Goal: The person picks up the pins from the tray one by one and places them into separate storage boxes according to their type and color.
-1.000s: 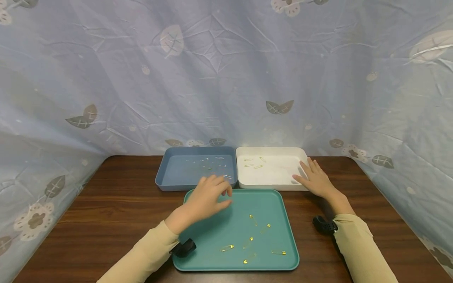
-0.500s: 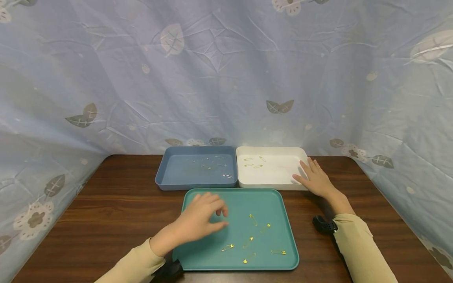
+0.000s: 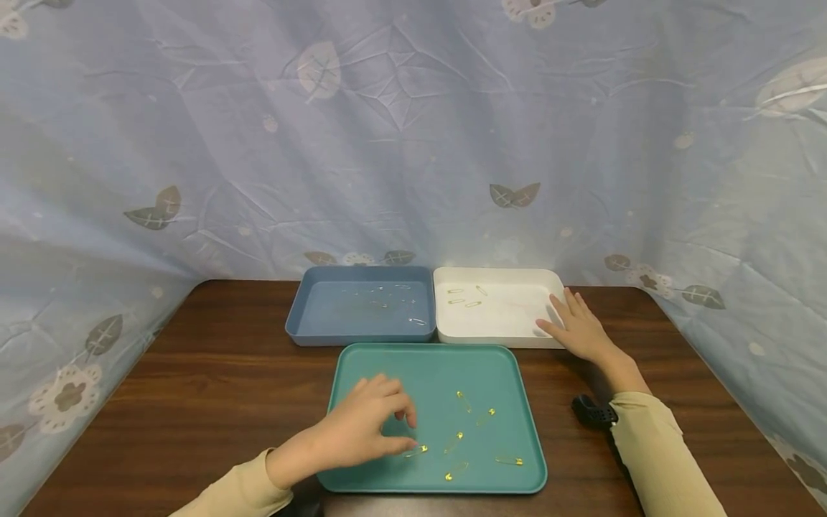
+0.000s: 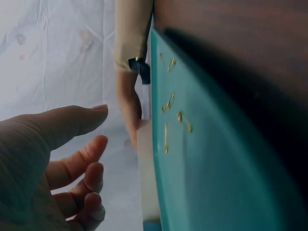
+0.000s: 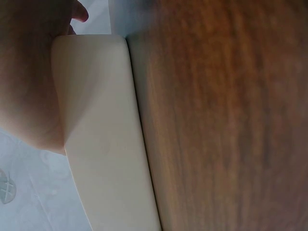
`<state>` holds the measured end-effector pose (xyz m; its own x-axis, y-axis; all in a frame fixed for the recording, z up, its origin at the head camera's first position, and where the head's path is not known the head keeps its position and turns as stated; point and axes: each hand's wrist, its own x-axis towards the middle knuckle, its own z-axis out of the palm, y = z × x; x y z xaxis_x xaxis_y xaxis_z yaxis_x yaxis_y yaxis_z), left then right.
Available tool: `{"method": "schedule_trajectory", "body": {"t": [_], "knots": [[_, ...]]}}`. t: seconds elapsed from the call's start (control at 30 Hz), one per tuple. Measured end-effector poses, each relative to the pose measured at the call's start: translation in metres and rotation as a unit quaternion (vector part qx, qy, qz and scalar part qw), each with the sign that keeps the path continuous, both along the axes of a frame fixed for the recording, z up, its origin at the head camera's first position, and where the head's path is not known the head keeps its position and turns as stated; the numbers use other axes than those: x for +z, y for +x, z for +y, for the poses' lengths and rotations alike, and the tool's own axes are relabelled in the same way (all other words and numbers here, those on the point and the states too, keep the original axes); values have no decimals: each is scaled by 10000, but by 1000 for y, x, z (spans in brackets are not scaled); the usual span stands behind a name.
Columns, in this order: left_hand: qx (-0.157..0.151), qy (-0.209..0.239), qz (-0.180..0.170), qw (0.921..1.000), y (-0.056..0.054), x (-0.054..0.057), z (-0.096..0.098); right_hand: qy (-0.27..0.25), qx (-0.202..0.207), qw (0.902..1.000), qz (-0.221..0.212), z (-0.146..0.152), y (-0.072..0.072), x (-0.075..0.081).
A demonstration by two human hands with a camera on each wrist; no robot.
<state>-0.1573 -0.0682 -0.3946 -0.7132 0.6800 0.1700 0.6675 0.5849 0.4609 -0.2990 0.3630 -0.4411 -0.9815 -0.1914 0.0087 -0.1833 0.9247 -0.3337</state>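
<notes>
The left hand (image 3: 365,424) is above the left half of the green tray (image 3: 420,373), palm turned toward the tray's middle. Its grip is spread: the thumb (image 4: 79,120) stands apart from the bent fingers (image 4: 94,178), with nothing held between them. Six gold safety pins (image 3: 509,460) lie scattered in the green tray, mostly from its middle to its right and toward its near edge. The nearest pin (image 3: 416,451) lies close to the thumb tip in the head view, toward the tray's near edge.

The right hand (image 3: 581,330) is beyond the green tray's far right corner, resting on the right end of the white tray (image 3: 497,342). Its grip is spread too, fingers fanned over the rim and pinching nothing.

The white tray sits behind the right part of the green tray and has four pale gold pins (image 3: 474,304) in it. Behind the green tray's left part is the blue tray (image 3: 355,340), just beside the white one; it holds several thin silver pins (image 3: 416,321), some too faint to count. All three trays stand on a dark wood surface (image 3: 161,402), which reaches out on both sides of the green tray. A pale blue patterned curtain (image 3: 291,158) hangs well behind it. A black wrist strap (image 3: 593,413) sits at the right sleeve (image 3: 665,452), to the right of the green tray.
</notes>
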Motion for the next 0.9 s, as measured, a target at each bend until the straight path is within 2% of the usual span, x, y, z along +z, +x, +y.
{"method": "schedule_trajectory", "body": {"t": [0.2,0.5,0.7,0.9], "knots": [[-5,-185,-416,9990,1,-7,3,18,-10,10000,31,-1,2,5],[47,-550,-668,9962,1,-14,3,7,6,10000,41,-3,2,6],[45,-821,-743,9938,0,-20,1,-25,37,10000,34,-3,1,3],[65,-853,-716,9938,-2,-25,3,19,49,10000,59,-1,0,0]]}}
